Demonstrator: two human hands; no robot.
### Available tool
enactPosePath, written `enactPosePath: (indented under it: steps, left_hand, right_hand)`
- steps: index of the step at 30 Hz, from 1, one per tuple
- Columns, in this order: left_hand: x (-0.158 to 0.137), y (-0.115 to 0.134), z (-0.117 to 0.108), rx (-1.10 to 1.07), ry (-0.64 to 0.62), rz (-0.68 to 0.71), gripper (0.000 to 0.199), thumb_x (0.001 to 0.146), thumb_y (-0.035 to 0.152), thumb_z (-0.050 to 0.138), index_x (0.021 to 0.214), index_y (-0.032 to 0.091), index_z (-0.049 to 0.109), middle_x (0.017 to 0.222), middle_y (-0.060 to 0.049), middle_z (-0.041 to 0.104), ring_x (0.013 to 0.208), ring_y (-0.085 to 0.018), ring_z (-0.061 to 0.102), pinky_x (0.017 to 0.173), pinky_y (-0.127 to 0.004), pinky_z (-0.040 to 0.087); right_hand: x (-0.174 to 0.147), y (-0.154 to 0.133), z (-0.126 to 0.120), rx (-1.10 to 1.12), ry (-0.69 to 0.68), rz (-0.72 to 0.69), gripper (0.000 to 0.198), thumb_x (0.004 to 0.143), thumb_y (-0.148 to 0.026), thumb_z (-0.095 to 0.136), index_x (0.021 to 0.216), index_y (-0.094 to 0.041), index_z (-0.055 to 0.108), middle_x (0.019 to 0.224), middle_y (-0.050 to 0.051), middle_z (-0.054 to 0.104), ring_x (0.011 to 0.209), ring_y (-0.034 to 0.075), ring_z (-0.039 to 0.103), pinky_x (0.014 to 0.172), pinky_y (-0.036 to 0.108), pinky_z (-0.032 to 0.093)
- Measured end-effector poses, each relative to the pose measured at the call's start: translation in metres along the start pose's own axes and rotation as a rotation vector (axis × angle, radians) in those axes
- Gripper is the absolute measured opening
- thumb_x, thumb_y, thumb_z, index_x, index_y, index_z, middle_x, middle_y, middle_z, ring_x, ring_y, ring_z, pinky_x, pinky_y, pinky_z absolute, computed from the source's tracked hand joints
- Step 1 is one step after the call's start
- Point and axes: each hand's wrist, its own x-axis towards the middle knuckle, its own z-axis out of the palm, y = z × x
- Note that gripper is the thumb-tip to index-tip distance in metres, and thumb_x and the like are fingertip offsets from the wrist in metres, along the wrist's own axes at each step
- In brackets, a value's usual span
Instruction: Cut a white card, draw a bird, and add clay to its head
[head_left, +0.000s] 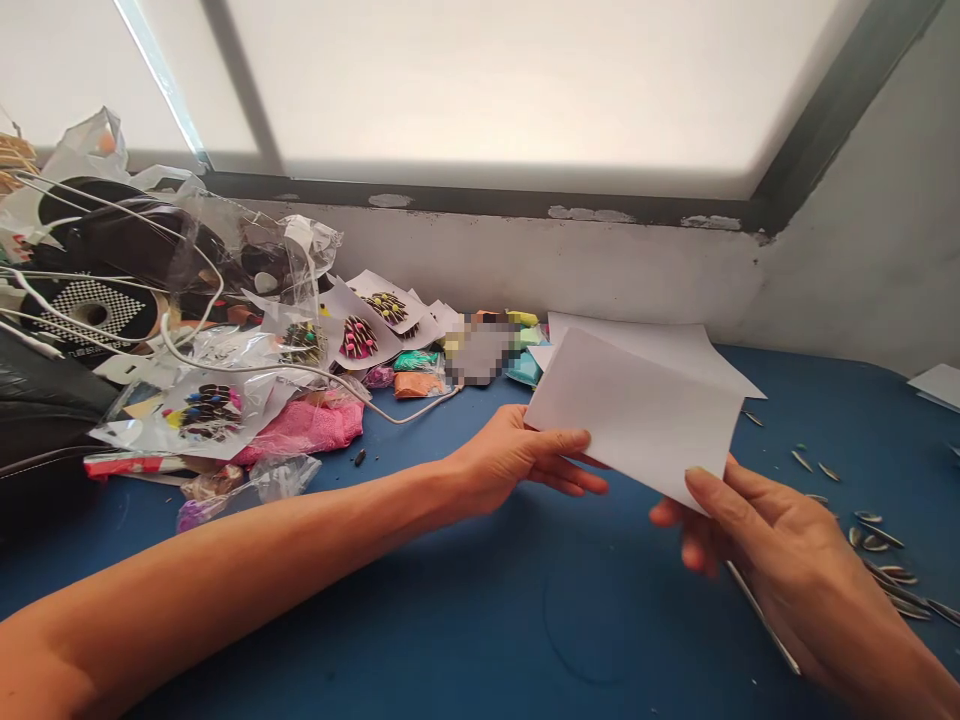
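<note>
Pinching paper (637, 415) in left hand (517, 455) and right hand (784, 530); could buckle if pushed inward, crease if squeezed hard.

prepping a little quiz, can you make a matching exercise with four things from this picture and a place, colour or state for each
1. front sheet
2. seeds
3. table
4. reel

A. blue
B. in the clutter on the left
C. held by left hand and right hand
D. scattered on the right

Pairs: 1-C, 2-D, 3-A, 4-B
</note>
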Motion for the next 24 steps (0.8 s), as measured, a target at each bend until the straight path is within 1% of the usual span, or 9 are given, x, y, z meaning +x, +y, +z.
enactPosePath:
  steps: [2,4,7,9,11,13,16,20,24]
  left_hand:
    - [0.003,0.002,-0.005,0.003,0.006,0.017,0.04,0.074,0.036,0.08,0.103,0.01,0.071,0.098,-0.015,0.074,0.077,-0.021,0.073,0.074,-0.031,0.055]
    - [0.004,0.003,-0.008,-0.006,-0.006,0.026,0.039,0.076,0.038,0.079,0.101,0.009,0.071,0.1,-0.016,0.074,0.078,-0.021,0.073,0.074,-0.031,0.054]
    - [0.003,0.001,-0.006,-0.031,-0.07,0.035,0.041,0.079,0.044,0.075,0.101,0.01,0.072,0.109,-0.017,0.072,0.084,-0.022,0.073,0.077,-0.031,0.054]
    - [0.001,-0.001,-0.001,-0.007,-0.12,0.021,0.04,0.079,0.044,0.075,0.103,0.012,0.072,0.11,-0.015,0.071,0.086,-0.021,0.072,0.08,-0.032,0.053]
    - [-0.003,-0.004,0.006,0.061,-0.148,0.006,0.036,0.078,0.04,0.076,0.102,0.013,0.073,0.104,-0.011,0.072,0.08,-0.017,0.069,0.077,-0.029,0.051]
    - [-0.006,-0.008,0.013,0.104,-0.14,0.045,0.03,0.075,0.036,0.078,0.095,0.013,0.073,0.093,-0.007,0.07,0.074,-0.012,0.061,0.067,-0.024,0.046]
    - [-0.01,-0.012,0.02,0.088,-0.12,0.098,0.027,0.072,0.036,0.079,0.085,0.014,0.071,0.083,-0.003,0.065,0.072,-0.011,0.051,0.056,-0.022,0.036]
    - [-0.012,-0.014,0.023,0.059,-0.114,0.115,0.026,0.073,0.039,0.076,0.082,0.015,0.07,0.08,-0.002,0.062,0.07,-0.01,0.048,0.055,-0.022,0.033]
    - [-0.01,-0.011,0.022,0.073,-0.054,0.132,0.029,0.072,0.038,0.077,0.065,0.014,0.062,0.062,0.002,0.052,0.062,-0.009,0.042,0.056,-0.023,0.031]
  right_hand:
    - [0.002,0.0,-0.001,-0.072,-0.077,-0.008,0.041,0.075,-0.06,0.07,0.065,-0.021,0.073,0.053,0.004,0.068,0.041,0.015,0.059,0.047,0.026,0.054]
    - [0.002,-0.002,0.001,-0.131,-0.123,-0.018,0.047,0.075,-0.062,0.068,0.051,-0.022,0.066,0.054,0.004,0.069,0.037,0.012,0.055,0.045,0.026,0.054]
    - [0.0,-0.007,0.005,-0.151,-0.12,-0.04,0.055,0.077,-0.066,0.063,0.043,-0.023,0.059,0.054,0.005,0.069,0.037,0.013,0.056,0.039,0.025,0.05]
    - [-0.002,-0.009,0.008,-0.141,-0.114,-0.055,0.054,0.079,-0.065,0.062,0.046,-0.023,0.059,0.046,0.002,0.063,0.037,0.014,0.056,0.039,0.024,0.049]
    - [-0.005,-0.008,0.012,-0.128,-0.126,-0.052,0.048,0.08,-0.063,0.062,0.053,-0.023,0.063,0.043,0.0,0.06,0.037,0.014,0.056,0.039,0.023,0.049]
    - [-0.008,-0.005,0.015,-0.11,-0.154,-0.041,0.044,0.08,-0.062,0.063,0.063,-0.022,0.067,0.048,0.0,0.063,0.037,0.013,0.056,0.039,0.023,0.048]
    - [-0.011,0.0,0.017,-0.095,-0.2,-0.021,0.042,0.081,-0.061,0.064,0.069,-0.021,0.069,0.054,0.001,0.067,0.039,0.012,0.057,0.042,0.023,0.049]
    - [-0.012,0.001,0.018,-0.124,-0.224,-0.011,0.042,0.083,-0.059,0.063,0.067,-0.021,0.067,0.055,0.0,0.067,0.042,0.012,0.059,0.044,0.022,0.05]
    - [-0.011,-0.007,0.021,-0.137,-0.17,-0.093,0.045,0.082,-0.061,0.062,0.058,-0.023,0.062,0.047,-0.001,0.062,0.038,0.013,0.058,0.04,0.023,0.05]
